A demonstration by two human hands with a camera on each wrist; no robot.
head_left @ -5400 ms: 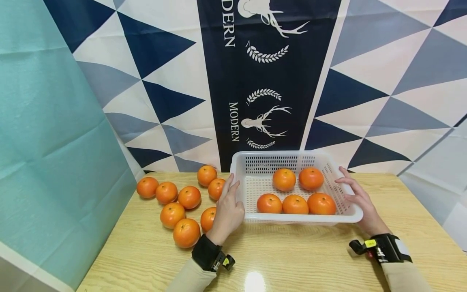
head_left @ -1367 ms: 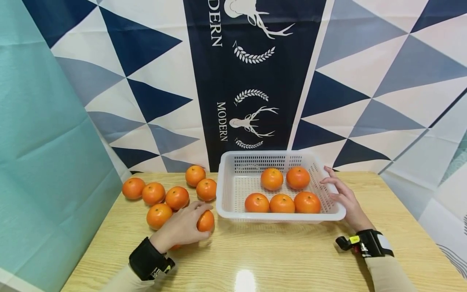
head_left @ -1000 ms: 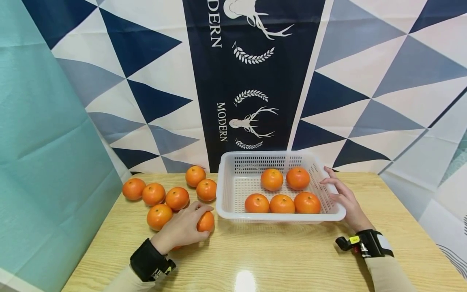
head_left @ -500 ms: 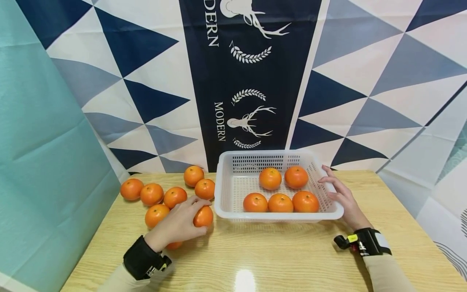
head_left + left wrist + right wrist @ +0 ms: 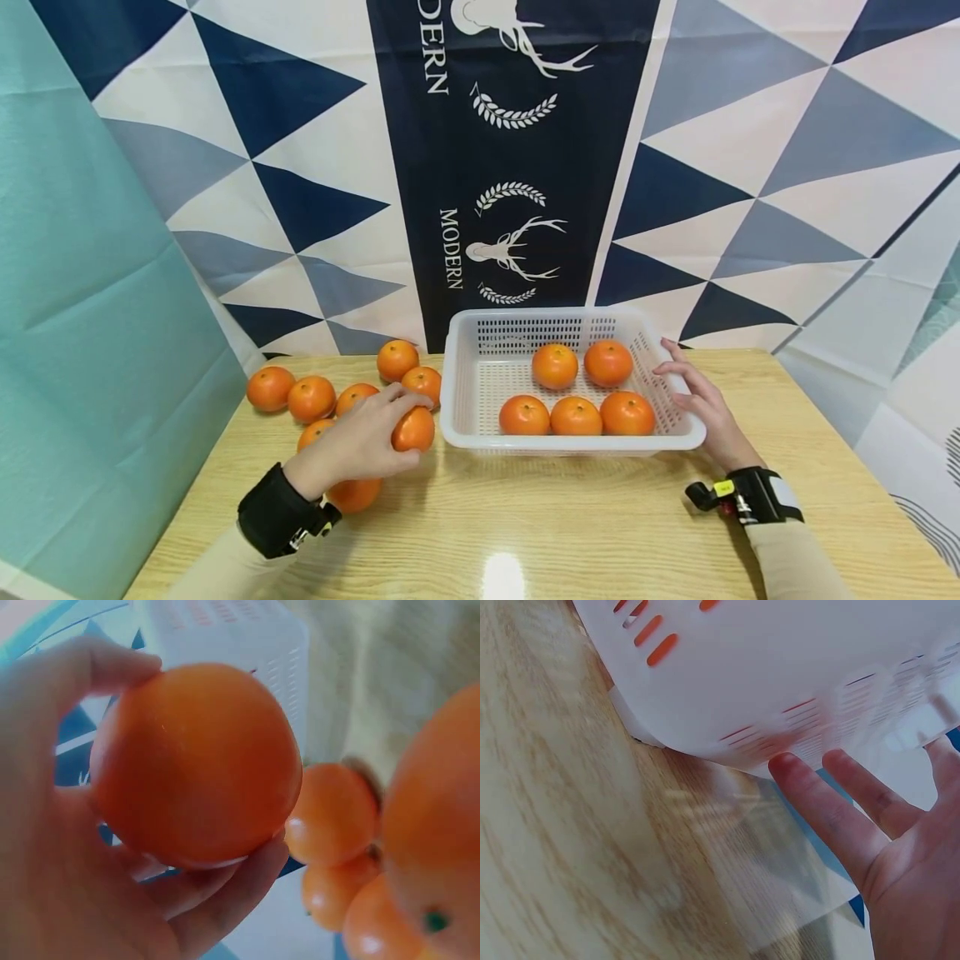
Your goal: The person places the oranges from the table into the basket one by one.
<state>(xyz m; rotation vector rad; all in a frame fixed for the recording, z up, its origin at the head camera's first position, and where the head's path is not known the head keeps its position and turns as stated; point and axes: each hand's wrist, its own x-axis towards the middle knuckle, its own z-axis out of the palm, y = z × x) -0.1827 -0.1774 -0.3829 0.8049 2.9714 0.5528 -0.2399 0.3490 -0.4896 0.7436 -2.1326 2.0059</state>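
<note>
My left hand [image 5: 367, 437] holds a mandarin orange [image 5: 414, 429] between thumb and fingers, just left of the basket. In the left wrist view the same mandarin [image 5: 199, 765] fills the grip, slightly above its neighbours. A white perforated plastic basket [image 5: 555, 442] stands against the back wall with several mandarins [image 5: 576, 416] inside. My right hand [image 5: 712, 412] rests at the basket's right side. In the right wrist view, its fairly straight fingers [image 5: 829, 814] touch the basket wall. Several loose mandarins [image 5: 312, 399] lie left of the basket, some partly hidden by my left hand and wrist.
The wooden table [image 5: 570, 525] extends in front of the basket and beyond its right side. A patterned cloth [image 5: 510, 167] hangs behind, and a teal cloth [image 5: 97, 292] hangs at the left. One loose mandarin [image 5: 422, 384] lies close to the basket's left wall.
My left hand left the basket's left side, took hold of a mandarin near it, and has just raised it slightly. My right hand stays at the basket, which stands still.
</note>
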